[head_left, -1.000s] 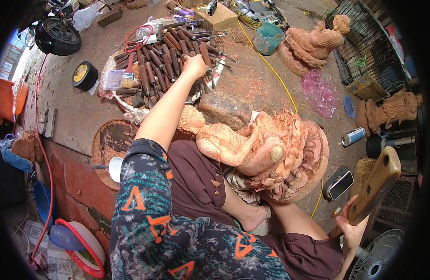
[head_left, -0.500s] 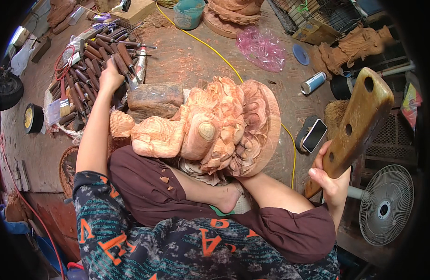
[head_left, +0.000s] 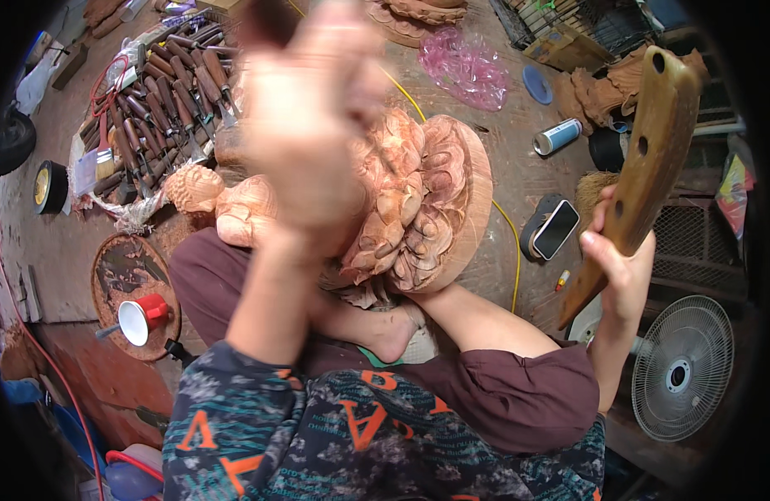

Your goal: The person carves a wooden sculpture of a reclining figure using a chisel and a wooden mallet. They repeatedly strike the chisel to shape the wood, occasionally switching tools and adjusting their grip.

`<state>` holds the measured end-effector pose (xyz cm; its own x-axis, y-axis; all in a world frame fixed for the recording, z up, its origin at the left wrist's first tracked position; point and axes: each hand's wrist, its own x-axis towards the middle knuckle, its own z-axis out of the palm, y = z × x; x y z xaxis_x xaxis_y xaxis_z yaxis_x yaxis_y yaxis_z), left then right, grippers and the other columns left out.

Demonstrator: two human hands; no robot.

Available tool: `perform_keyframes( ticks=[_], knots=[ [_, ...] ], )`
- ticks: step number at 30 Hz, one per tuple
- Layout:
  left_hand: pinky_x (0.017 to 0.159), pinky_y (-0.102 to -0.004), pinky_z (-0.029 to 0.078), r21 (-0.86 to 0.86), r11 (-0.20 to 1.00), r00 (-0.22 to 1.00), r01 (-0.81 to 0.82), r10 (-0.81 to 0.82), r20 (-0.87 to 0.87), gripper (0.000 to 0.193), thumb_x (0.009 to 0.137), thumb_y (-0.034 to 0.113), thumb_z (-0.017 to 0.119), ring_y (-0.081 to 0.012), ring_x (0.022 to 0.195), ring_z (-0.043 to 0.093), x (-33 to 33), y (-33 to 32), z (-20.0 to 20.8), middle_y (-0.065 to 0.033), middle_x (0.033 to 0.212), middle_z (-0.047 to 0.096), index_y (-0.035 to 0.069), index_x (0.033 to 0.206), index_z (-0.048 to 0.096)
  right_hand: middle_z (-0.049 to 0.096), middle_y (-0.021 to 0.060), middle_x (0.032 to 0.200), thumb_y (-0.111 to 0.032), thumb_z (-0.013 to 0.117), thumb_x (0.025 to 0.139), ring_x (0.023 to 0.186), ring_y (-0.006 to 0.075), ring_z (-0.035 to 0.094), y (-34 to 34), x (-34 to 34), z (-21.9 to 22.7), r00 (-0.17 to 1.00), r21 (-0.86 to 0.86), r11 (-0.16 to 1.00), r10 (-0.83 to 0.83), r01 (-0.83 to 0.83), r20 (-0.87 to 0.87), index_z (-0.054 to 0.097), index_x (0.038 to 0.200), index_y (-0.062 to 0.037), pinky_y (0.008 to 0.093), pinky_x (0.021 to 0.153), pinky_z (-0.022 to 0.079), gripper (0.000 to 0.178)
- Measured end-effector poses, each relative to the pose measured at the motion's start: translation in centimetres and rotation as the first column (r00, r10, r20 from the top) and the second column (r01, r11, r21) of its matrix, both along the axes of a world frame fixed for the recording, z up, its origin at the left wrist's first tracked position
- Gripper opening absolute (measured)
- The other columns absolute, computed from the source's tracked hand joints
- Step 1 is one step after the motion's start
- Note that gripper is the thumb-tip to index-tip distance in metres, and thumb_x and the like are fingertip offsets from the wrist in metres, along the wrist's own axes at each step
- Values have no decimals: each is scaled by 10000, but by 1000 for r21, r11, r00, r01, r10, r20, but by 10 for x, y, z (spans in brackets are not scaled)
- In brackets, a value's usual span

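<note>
Close before the camera, my left hand is smeared by motion. It grips what looks like a carving chisel by its dark wooden handle; the blade does not show. Behind that hand, partly hidden, a carved wooden figure lies on its side, its head to the left and its round petalled base to the right. My right hand is closed round the narrow end of a long, flat wooden mallet with several holes, held upright at the right.
Many wooden-handled chisels lie heaped at the left. Nearer stands a round basket with a red cup. At the right are a phone, a spray can and a fan. A yellow cord runs behind the figure.
My left hand has left the heap of chisels and come up and to the right, with a dark handle in it. The mallet stays in my right hand. The view has shifted slightly.
</note>
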<state>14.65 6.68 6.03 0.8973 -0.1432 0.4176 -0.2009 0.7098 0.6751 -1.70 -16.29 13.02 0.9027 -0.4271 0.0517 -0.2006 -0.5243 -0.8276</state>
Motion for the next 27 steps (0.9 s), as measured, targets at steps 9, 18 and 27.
perform_keyframes(
  ticks=[9, 18, 27],
  knots=[
    [543, -367, 492, 340, 864, 866, -371, 190, 463, 356, 741, 203, 670, -263, 647, 612, -77, -133, -11, -78, 740, 578, 128, 1085, 615, 519, 42, 877, -93, 646, 800, 741, 91, 494, -27, -24, 44, 990, -180, 982, -30, 54, 135, 394, 1313, 54, 210, 691, 391, 590],
    [536, -346, 483, 301, 913, 946, -274, 200, 255, 313, 759, 295, 725, -247, 618, 623, -69, -134, -27, -70, 709, 611, 95, 982, 635, 516, 58, 886, -99, 631, 852, 745, 102, 502, -24, -35, 17, 989, -74, 995, -52, 63, 138, 366, 1329, 44, 231, 706, 412, 565],
    [519, -329, 477, 225, 832, 838, -506, 413, 357, 337, 731, 239, 744, -236, 594, 599, -69, -131, -29, -60, 739, 594, 118, 1021, 622, 494, 65, 916, -85, 586, 876, 769, 116, 485, -18, -34, 16, 981, -5, 1000, -28, 29, 191, 316, 1349, 33, 242, 722, 405, 557]
  ],
)
